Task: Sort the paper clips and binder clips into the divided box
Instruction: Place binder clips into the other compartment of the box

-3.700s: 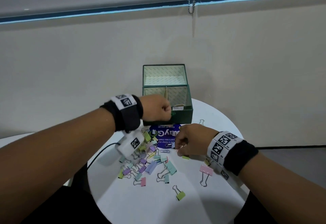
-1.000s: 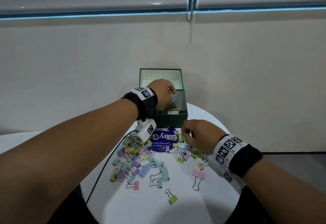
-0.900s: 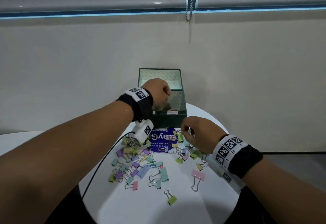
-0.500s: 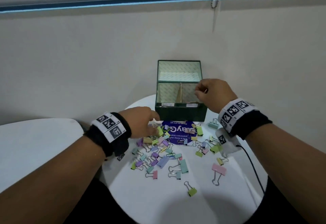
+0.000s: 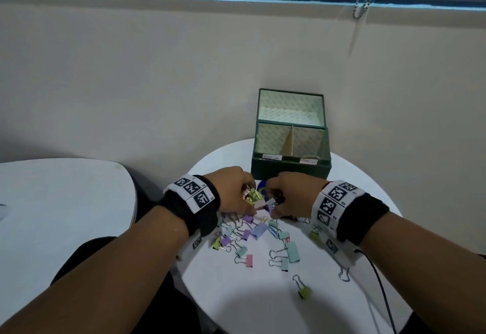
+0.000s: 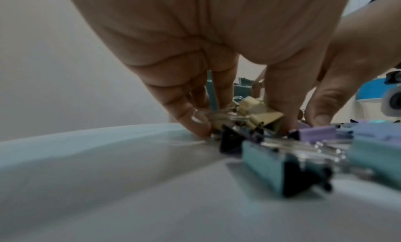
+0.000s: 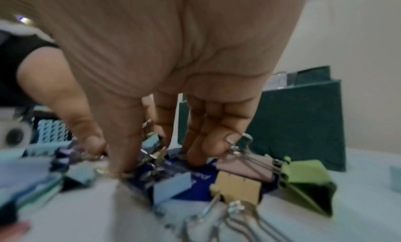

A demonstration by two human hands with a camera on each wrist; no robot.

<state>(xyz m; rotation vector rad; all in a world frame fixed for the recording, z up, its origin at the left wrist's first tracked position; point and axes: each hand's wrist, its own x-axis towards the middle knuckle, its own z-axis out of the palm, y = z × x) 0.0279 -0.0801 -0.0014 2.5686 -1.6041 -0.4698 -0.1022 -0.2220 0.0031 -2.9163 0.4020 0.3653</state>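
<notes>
Head view: your left hand [image 5: 234,191] pinched yellow clips [image 6: 256,115]; your right hand [image 5: 294,194], fingers curled, dug among the pile before the upright box [image 5: 289,168]; its grasp cannot be told.

Pastel binder clips [image 5: 259,229] in lilac, mint, pink, pale yellow and lime green, with silver wire handles, lie on my white round table [image 5: 236,294]. The divided box [image 5: 290,169] is dark green outside, its lining pale with faint green diagonal stripes, and two white labels sit on its front rim. A deep blue card with white lettering [image 7: 195,179] lies under the clips. My black wristbands [image 5: 364,218] carry white tags printed with black square codes
</notes>
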